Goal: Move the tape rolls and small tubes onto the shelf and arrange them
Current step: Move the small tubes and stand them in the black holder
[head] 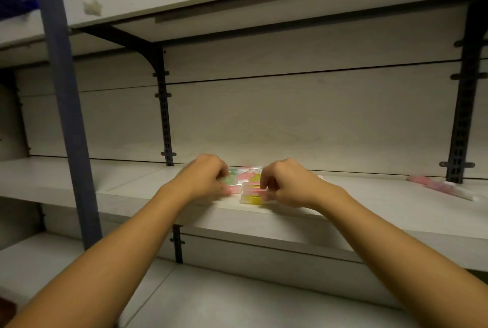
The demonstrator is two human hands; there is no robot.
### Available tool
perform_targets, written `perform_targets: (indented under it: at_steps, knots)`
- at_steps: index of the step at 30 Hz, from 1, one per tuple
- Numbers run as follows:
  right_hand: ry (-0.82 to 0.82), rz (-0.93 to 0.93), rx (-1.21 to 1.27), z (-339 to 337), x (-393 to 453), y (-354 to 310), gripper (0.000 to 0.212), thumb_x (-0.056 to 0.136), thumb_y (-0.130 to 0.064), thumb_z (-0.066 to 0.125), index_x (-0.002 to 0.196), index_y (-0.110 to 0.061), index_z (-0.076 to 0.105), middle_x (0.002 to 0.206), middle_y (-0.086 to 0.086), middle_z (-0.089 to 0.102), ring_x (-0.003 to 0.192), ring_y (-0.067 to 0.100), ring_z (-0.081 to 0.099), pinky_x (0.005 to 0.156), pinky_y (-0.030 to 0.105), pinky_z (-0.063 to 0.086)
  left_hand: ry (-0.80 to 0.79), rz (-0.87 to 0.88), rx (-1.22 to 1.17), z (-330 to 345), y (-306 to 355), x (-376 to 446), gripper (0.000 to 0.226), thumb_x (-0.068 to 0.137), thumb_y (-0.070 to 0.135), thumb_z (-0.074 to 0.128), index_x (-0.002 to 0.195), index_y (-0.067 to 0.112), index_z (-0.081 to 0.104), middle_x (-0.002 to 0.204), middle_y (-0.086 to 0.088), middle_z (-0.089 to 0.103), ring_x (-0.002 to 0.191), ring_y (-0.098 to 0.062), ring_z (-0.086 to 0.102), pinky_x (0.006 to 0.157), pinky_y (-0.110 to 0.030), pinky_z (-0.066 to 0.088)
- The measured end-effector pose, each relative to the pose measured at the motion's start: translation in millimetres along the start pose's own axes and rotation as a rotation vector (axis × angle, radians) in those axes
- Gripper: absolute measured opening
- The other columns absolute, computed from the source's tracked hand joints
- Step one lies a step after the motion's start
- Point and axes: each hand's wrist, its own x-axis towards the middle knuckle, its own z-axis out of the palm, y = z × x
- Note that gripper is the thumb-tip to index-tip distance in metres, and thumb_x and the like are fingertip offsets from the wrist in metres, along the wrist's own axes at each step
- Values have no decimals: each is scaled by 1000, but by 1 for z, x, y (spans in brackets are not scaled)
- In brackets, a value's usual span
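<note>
Gripping tape rolls (248,185), both hands, shelf (369,203)

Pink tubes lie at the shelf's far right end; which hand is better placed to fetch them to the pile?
Probably the right hand: it is on the side nearer the pink tubes, with bare shelf between. The left hand would have to cross the pile.

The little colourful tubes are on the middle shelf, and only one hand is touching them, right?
Not quite. The head view shows both hands on the tubes: the left hand and the right hand each hold them from either side. They are on the middle shelf.
</note>
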Motion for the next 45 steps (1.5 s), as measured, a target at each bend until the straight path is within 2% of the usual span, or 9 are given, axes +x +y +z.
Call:
perform_targets:
  at_steps: [5,10,15,17,20,29,35,41,45]
  knots:
    - [-43,0,-79,14,7,-8,18,83,-21,73,100,-17,71,91,-2,59,82,17,55,72,30,50,171,-58,-312,-27,-11,-11,26,89,22,74,114,23,68,99,9,64,89,-2,59,69,-13,43]
    - [-96,66,-125,24,10,-11,9,83,-19,69,90,-13,70,91,7,66,82,25,60,74,37,55,189,-84,-439,-32,-19,-13,25,89,25,75,112,25,68,100,8,65,89,-4,61,65,-13,42]
    - [-54,115,-166,14,6,-17,6,79,-20,66,83,-16,64,87,5,60,78,26,56,67,36,52,187,-47,-452,-20,-19,-9,29,90,26,74,117,22,67,102,7,65,92,-5,60,70,-13,43]
    - [24,146,-165,6,0,-19,11,82,-23,68,89,-19,62,93,2,60,83,25,56,69,35,50,210,-11,-390,-16,-14,-4,30,91,27,73,119,20,66,104,5,65,93,-8,61,75,-18,47]
    - [128,238,-159,-10,-14,-19,19,84,-7,64,101,-15,60,103,5,61,92,27,57,77,40,52,242,46,-367,-9,0,4,31,91,27,73,119,16,66,106,1,66,95,-15,62,84,-27,50]
    - [290,612,-226,-43,-99,3,38,85,0,65,117,-20,57,110,-2,61,95,18,59,80,42,56,298,243,-648,14,79,20,19,87,20,78,103,14,69,92,0,68,81,-15,63,74,-21,44]
    - [341,804,-304,-66,-176,13,25,88,-11,70,110,-20,61,108,-3,59,93,18,56,82,39,55,220,389,-770,33,144,15,16,84,19,79,96,16,70,84,5,68,77,-13,65,76,-24,49]
    - [379,919,-315,-93,-242,16,20,86,-13,71,100,-24,61,99,-6,60,86,13,56,82,31,55,161,531,-785,47,215,1,14,82,21,79,90,19,69,85,8,69,79,-11,66,80,-35,56]
    - [399,977,-330,-121,-288,28,21,87,-13,72,103,-22,61,100,-6,59,90,15,56,84,31,55,140,552,-797,43,264,-7,15,85,26,78,96,22,68,89,10,68,83,-8,64,80,-32,57]
